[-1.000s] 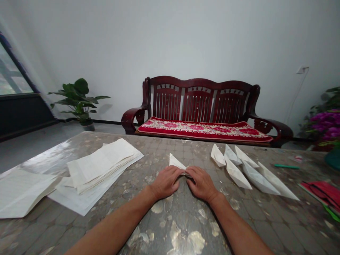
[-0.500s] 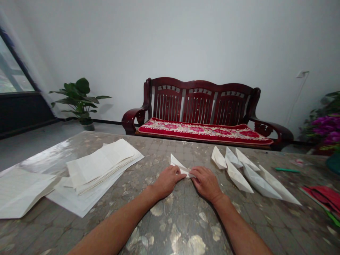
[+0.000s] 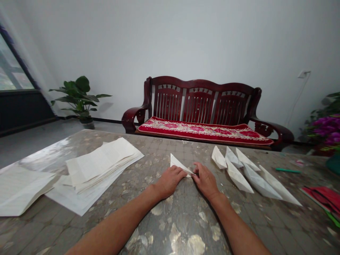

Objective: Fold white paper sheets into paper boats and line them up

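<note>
A small folded piece of white paper (image 3: pixel 177 162), with a pointed corner standing up at its left, lies on the table in front of me. The fingers of my left hand (image 3: pixel 170 180) are closed together over its near edge and press it down. My right hand (image 3: pixel 205 180) is at the paper's right tip, its index finger lifted away from the thumb and the fingertips close against the tip. Several folded paper boats (image 3: pixel 239 177) stand in a group to the right of my right hand.
A stack of white paper sheets (image 3: pixel 99 163) lies at the left, with a loose folded sheet (image 3: pixel 22 189) beside it. On the right are a green pen (image 3: pixel 288 170) and a red item (image 3: pixel 322 198). Beyond the patterned table (image 3: pixel 159 230) stands a wooden bench (image 3: pixel 199 102).
My left hand has flattened over the paper, its thumb now out of sight. My right index finger has lifted and parted from the thumb. The paper has stayed in about the same place.
</note>
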`<state>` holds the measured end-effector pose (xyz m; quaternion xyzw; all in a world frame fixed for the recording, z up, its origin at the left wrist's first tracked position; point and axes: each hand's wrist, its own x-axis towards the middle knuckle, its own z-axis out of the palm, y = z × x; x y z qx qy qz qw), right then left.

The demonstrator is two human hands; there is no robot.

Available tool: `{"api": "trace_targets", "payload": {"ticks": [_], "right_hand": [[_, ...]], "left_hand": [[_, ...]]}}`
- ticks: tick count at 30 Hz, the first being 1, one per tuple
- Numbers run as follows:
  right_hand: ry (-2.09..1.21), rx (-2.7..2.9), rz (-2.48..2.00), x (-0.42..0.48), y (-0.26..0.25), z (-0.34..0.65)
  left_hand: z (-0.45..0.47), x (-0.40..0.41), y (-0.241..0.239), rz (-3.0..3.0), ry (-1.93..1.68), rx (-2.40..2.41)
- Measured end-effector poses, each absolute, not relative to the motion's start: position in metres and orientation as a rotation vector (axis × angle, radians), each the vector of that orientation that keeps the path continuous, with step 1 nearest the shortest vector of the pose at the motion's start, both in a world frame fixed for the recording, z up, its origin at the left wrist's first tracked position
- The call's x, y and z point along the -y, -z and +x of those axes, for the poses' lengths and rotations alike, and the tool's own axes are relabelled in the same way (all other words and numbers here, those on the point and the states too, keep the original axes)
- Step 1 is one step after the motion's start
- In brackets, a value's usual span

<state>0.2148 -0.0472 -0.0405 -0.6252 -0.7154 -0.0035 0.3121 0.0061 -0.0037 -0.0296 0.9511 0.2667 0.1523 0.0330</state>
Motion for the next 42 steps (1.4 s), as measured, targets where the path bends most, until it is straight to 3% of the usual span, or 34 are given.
{"api": "trace_targets", "payload": {"ticks": [19, 25, 30, 33, 39, 42], "right_hand": [[0.131, 2.14, -1.52, 0.066, 0.03, 0.212], [0.195, 2.17, -1.54, 0.067, 0.026, 0.209], [0.328, 2.128, -1.601, 0.065, 0.03, 0.209], [0.37, 2.1, -1.619, 0.063, 0.033, 0.21], [0.298, 1.989, -1.709, 0.057, 0.034, 0.21], [0.184, 1.918, -1.74, 0.054, 0.034, 0.209]], "left_hand": [[0.013, 0.014, 0.022, 2.923, -0.457, -0.95], [0.009, 0.012, 0.026, 2.799, -0.712, -1.043], [0.009, 0.007, 0.029, 2.78, -0.649, -1.003], [0.008, -0.001, 0.029, 2.632, -0.683, -1.085], [0.0, -0.031, 0.031, 1.907, -1.086, -1.408], [-0.003, -0.051, 0.029, 1.503, -1.02, -1.445]]}}
